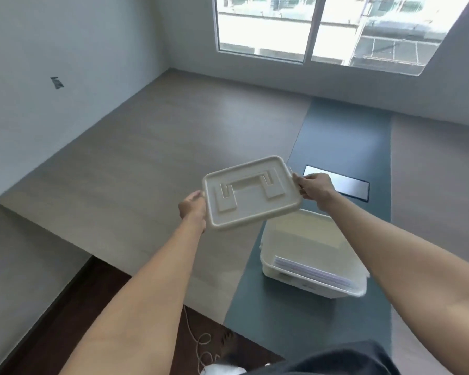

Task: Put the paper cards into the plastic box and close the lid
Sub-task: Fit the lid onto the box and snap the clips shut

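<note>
A cream plastic lid (251, 192) with a flat folded handle hangs in the air, tilted, above the table. My left hand (194, 211) grips its left edge and my right hand (313, 186) grips its right edge. Below and to the right, the open white plastic box (271, 266) stands on a dark green mat. A stack of white paper cards (312, 270) lies inside the box near its front wall. The lid overlaps the box's far left corner but does not touch it.
The dark green mat (341, 142) runs down the grey wooden table (146, 163). A black-framed flat panel (349, 185) lies on the mat behind my right hand. A white cord (201, 345) and a foot show on the brown floor at the table's front edge.
</note>
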Motion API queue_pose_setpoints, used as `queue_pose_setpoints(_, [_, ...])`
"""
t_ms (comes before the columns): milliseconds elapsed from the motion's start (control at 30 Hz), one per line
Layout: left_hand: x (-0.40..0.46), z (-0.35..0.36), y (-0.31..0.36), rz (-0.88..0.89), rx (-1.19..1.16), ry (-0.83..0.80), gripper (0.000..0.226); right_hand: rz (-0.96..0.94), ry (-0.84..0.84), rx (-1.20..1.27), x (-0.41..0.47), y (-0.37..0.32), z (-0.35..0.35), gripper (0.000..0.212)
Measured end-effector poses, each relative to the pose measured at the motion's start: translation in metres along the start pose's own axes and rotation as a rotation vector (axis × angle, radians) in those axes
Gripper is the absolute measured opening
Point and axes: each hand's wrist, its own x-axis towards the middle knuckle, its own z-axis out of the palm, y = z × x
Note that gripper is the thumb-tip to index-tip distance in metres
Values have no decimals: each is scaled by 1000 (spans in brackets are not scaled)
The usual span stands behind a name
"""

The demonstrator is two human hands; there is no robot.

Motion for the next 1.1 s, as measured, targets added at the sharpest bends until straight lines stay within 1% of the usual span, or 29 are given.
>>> queue_pose_setpoints(100, [-12,26,-1,-9,41,-69,27,20,47,51,-12,18,-38,40])
queue_pose_setpoints(200, [-26,50,-5,-5,84,-126,21,68,95,101,-25,37,-70,33])
queue_pose_setpoints(300, [-31,64,-12,-6,116,-181,15,104,98,136,-39,54,-92,27])
queue_pose_setpoints(400, [-38,76,-23,0,144,-259,16,111,124,147,-57,69,-112,22])
queue_pose_setpoints(533, [-48,90,-38,-3,200,-349,8,115,196,186,-76,88,-133,26])
queue_pose_setpoints(633, [-50,94,-51,2,221,-375,7,132,191,168,-88,101,-142,28])
queue_pose_setpoints(733, [-55,93,-63,42,224,-351,16,183,142,151,-96,113,-150,28])
queue_pose_setpoints(833, [-59,89,-71,63,245,-358,13,236,90,150,-101,125,-153,28])
queue_pose_setpoints(967, [-58,86,-80,93,284,-363,18,288,30,154,-107,135,-152,15])
queue_pose_setpoints(1100, [-55,82,-87,87,299,-384,21,315,44,175,-109,142,-148,11])
